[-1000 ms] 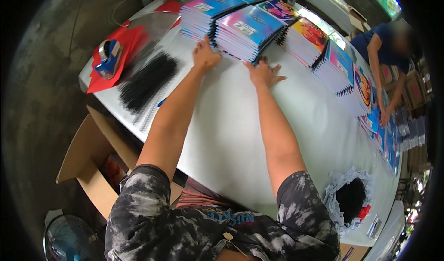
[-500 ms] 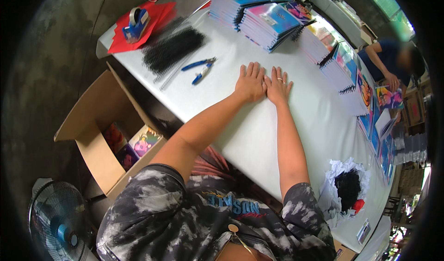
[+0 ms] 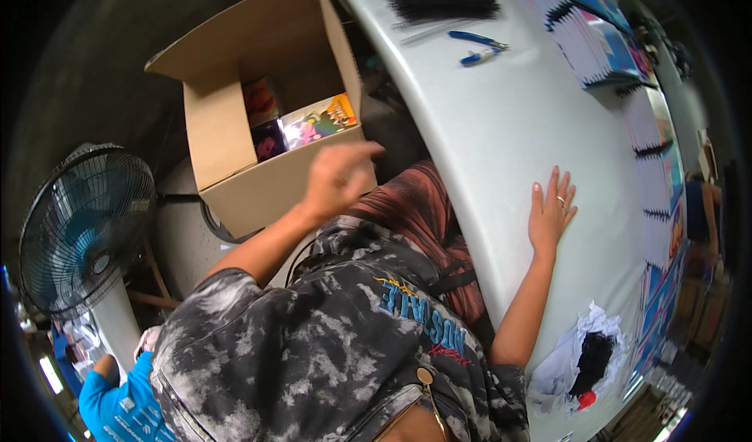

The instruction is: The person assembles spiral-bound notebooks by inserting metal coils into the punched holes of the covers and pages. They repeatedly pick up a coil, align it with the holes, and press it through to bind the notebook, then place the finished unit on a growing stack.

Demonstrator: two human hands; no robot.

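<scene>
My left hand (image 3: 339,177) is in the air in front of the near wall of an open cardboard box (image 3: 270,195). It is smeared by motion; one finger reaches toward the table, and nothing shows in it. Inside the box lie notebooks with colourful covers (image 3: 317,122). My right hand (image 3: 551,215) rests flat on the white-covered table (image 3: 486,129), its fingers spread and a ring on one of them. Blue-handled pliers (image 3: 479,48) lie farther up the table, beside a bundle of black binding coils (image 3: 441,2).
Stacks of spiral notebooks (image 3: 599,43) line the table's far right side. Torn white paper around black material (image 3: 594,364) lies at the near right. A standing fan (image 3: 86,230) is at the left. A person in blue (image 3: 129,407) is at the lower left, another at the right edge.
My view has turned left toward the box. My left hand has left the table and moved over beside the box. My right hand stays on the table, fingers still spread.
</scene>
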